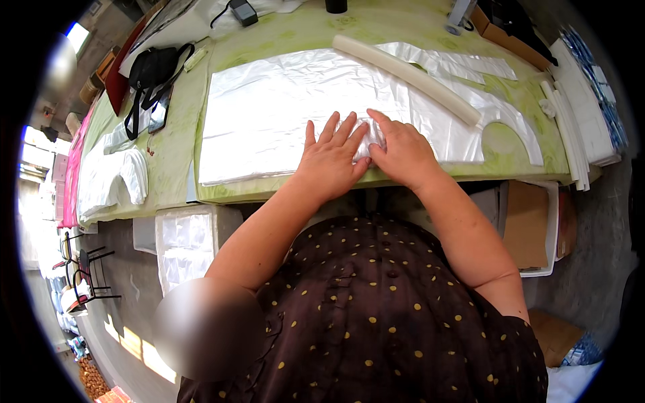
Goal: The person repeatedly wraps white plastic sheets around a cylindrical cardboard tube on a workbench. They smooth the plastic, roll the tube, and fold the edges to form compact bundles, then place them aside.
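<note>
A stack of white plastic bags (pixel 269 114) lies flat on the green-covered table (pixel 175 148). My left hand (pixel 330 158) rests palm down on the stack near its front edge, fingers spread. My right hand (pixel 402 151) lies beside it, fingers pressing and gathering the top sheet where the two hands meet. A long white roll (pixel 408 72) lies diagonally across the far right part of the stack. Handle cut-outs of the bags (pixel 500 138) show at the right end.
A black bag with straps (pixel 151 70) and a phone (pixel 160 111) lie at the table's left. More white bags (pixel 111 174) sit further left. Stacks of white packs (pixel 584 107) line the right edge. Bins with plastic (pixel 185 245) and cardboard (pixel 527 225) stand under the table.
</note>
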A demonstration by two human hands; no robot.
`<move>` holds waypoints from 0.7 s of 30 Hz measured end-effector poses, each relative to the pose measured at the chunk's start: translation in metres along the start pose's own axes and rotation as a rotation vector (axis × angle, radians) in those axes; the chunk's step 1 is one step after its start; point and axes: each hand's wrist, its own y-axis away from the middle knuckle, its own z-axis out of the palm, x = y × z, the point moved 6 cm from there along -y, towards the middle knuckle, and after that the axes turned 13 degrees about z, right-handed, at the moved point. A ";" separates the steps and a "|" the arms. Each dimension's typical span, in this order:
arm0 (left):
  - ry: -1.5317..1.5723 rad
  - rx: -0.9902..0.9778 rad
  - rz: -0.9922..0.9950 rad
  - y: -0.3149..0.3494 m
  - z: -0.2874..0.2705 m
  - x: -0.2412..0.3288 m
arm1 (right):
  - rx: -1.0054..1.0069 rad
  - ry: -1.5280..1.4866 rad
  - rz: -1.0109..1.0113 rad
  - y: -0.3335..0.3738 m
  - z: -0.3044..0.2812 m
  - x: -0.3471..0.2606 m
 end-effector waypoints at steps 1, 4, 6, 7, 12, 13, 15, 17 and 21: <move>-0.028 0.023 -0.001 0.003 -0.001 0.002 | -0.034 0.028 0.014 -0.003 0.001 0.000; 0.048 0.162 0.063 0.023 -0.014 0.017 | -0.118 0.098 0.051 -0.009 0.000 -0.002; 0.302 0.332 0.172 0.046 -0.029 0.034 | -0.147 0.122 0.074 -0.011 -0.002 -0.005; 0.395 0.357 0.211 0.059 -0.033 0.042 | -0.154 0.115 0.083 -0.011 -0.002 -0.005; 1.575 0.157 -0.638 0.115 0.061 0.045 | -0.058 0.189 -0.038 0.007 0.000 -0.012; 1.710 0.180 -0.819 0.113 0.062 0.048 | -0.083 0.179 -0.090 0.019 0.003 -0.017; 1.953 0.269 -0.878 0.097 0.050 0.055 | -0.141 0.157 -0.188 0.050 0.005 -0.030; 2.120 0.436 -0.912 0.092 0.054 0.054 | -0.110 -0.108 -0.238 0.077 0.012 -0.029; 2.038 0.486 -0.854 0.091 0.049 0.059 | -0.152 -0.563 -0.017 0.095 0.012 -0.013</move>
